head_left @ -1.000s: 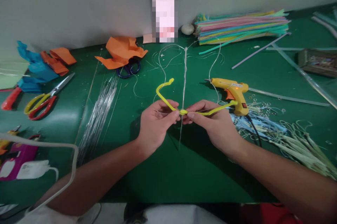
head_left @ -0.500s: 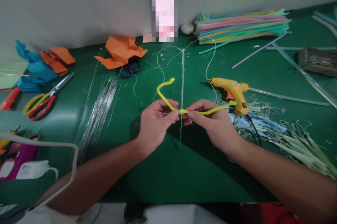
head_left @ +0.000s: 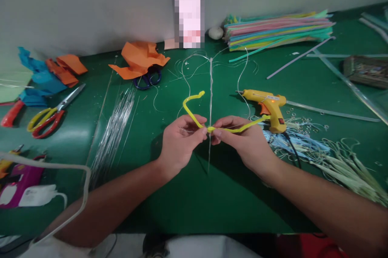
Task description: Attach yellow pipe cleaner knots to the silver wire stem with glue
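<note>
A yellow pipe cleaner (head_left: pixel 239 130) is wound around a twisted wire stem (head_left: pixel 211 88) in front of me, making a small knot where they cross. My left hand (head_left: pixel 182 140) pinches it just left of the knot, and its bent left end curls up and over. Just right of the knot, my right hand (head_left: pixel 242 136) pinches the other side, whose end stretches toward the yellow glue gun (head_left: pixel 266 102). Thin wire loops spread from the top of the stem, and its lower tip points toward me. My fingers partly hide the crossing.
Bundled coloured pipe cleaners (head_left: pixel 279 31) lie at the back right, near a phone (head_left: pixel 188 15) with a blurred screen. Thin wires (head_left: pixel 115 132), scissors (head_left: pixel 57 112) and orange paper (head_left: pixel 141 60) are on the left. Blue and pale green tassels (head_left: pixel 303 144) lie beyond my right forearm.
The yellow pipe cleaner and the stem have shifted very slightly to the right, and the bent left end sits a little further right. Both hands keep their pinch.
</note>
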Tool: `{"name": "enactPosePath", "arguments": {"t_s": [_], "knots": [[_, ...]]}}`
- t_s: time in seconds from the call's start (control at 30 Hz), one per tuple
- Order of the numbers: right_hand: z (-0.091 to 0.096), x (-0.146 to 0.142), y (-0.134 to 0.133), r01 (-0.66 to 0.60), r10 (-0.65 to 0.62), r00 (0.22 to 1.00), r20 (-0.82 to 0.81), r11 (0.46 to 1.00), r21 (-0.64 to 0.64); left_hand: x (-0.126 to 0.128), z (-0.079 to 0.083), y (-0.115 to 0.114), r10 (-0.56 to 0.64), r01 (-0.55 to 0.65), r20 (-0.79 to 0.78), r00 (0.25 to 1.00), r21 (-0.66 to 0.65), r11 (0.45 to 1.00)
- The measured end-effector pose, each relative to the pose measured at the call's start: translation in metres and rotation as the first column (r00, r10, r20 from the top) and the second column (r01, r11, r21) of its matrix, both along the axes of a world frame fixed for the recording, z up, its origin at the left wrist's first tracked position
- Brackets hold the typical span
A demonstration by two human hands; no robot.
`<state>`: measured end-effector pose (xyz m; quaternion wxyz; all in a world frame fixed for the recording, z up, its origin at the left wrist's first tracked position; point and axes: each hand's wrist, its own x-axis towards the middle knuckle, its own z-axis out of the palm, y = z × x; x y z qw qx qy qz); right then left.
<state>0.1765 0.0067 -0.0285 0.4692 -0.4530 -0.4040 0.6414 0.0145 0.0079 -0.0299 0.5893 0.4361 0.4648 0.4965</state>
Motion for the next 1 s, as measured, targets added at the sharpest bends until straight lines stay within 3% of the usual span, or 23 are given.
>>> {"name": "enactPosePath", "arguments": {"t_s": [0.73, 1.0], "knots": [[-0.0046, 0.0023, 0.0022, -0.084, 0.083, 0.996, -0.033, 0.995, -0.047, 0.0015, 0.0017, -0.0023, -0.029, 0.029, 0.019, 0.999, -0.01, 1.0], [-0.0044, 0.0022, 0.0019, -0.076, 0.073, 0.996, -0.052, 0.995, -0.061, -0.0025, -0.0066, -0.002, -0.064, 0.06, 0.069, 0.996, 0.051, 0.997]]}}
